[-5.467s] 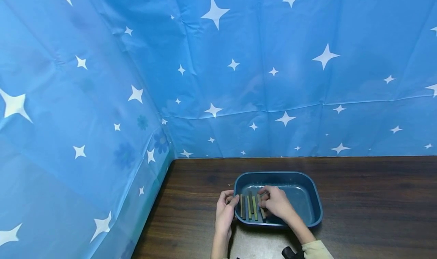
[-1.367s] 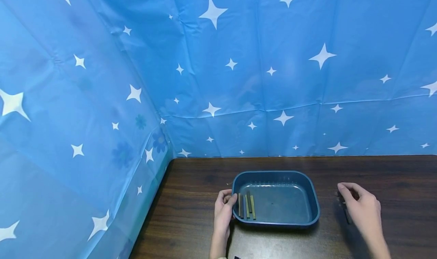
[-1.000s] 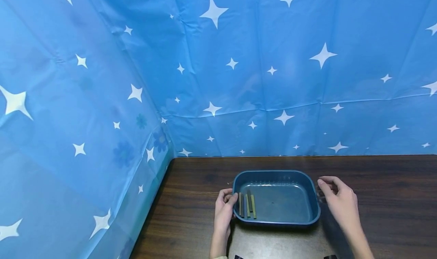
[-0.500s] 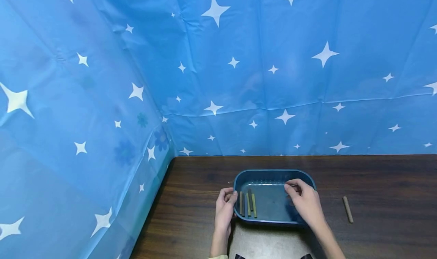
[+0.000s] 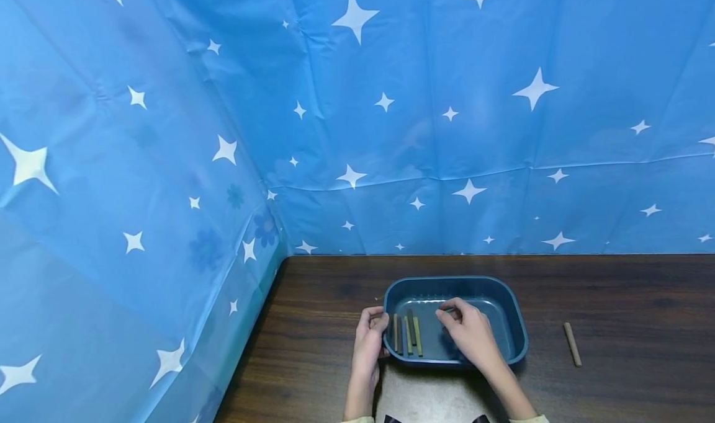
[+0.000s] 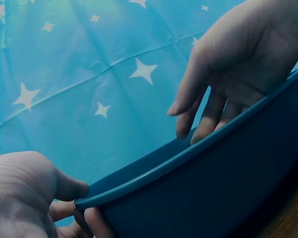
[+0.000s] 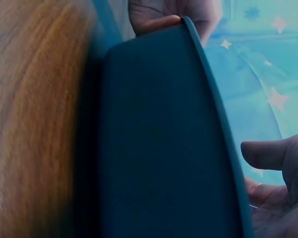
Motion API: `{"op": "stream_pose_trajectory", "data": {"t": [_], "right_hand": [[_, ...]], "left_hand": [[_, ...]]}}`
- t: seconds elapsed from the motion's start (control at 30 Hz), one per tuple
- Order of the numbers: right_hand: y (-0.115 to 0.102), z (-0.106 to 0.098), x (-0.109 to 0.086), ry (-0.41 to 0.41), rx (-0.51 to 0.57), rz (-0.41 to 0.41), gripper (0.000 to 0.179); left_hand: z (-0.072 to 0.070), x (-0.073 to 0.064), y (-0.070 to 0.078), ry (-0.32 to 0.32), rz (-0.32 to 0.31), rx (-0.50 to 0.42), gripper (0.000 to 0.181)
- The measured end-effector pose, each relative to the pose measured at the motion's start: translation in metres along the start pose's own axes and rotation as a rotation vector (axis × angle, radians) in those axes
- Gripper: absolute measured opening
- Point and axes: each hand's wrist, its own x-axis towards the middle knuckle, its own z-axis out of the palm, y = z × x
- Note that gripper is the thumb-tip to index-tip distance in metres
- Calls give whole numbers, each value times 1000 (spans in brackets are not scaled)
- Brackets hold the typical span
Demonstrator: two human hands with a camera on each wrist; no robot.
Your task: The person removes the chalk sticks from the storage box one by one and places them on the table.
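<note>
My left hand grips the left rim of a dark blue rectangular tub, thumb over the rim and fingers outside. At the tub's left end several thin sticks, brownish, dark, bluish and yellow-green, lie side by side. My right hand hovers over the middle of the tub, just right of the sticks. Its thumb and loosely bent fingers are apart in the left wrist view, with nothing seen between them. A brownish stick lies on the table right of the tub. Both wrist views hide the tub's inside behind its wall.
The dark wooden table extends to the right of the tub. A blue sheet with white stars hangs along the table's back and left edges.
My right hand has left the brownish stick on the table to the right and moved leftward over the tub. Earlier that stick was beside the others in the tub. My left hand keeps its grip.
</note>
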Motion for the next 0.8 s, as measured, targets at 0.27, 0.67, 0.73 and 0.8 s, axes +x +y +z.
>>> {"op": "stream_pose_trajectory", "data": {"t": [0.27, 0.67, 0.73, 0.8], "right_hand": [[3, 17, 4, -57, 22, 4, 23], [-2, 32, 12, -166, -42, -19, 33], [-2, 33, 12, -186, -53, -20, 36], [-2, 35, 14, -203, -75, -27, 38]], "left_hand": [[-1, 0, 2, -5, -14, 6, 34], [-1, -2, 6, -10, -20, 11, 35], [-2, 0, 2, -5, -22, 11, 35], [-2, 1, 1, -2, -26, 10, 35]]}}
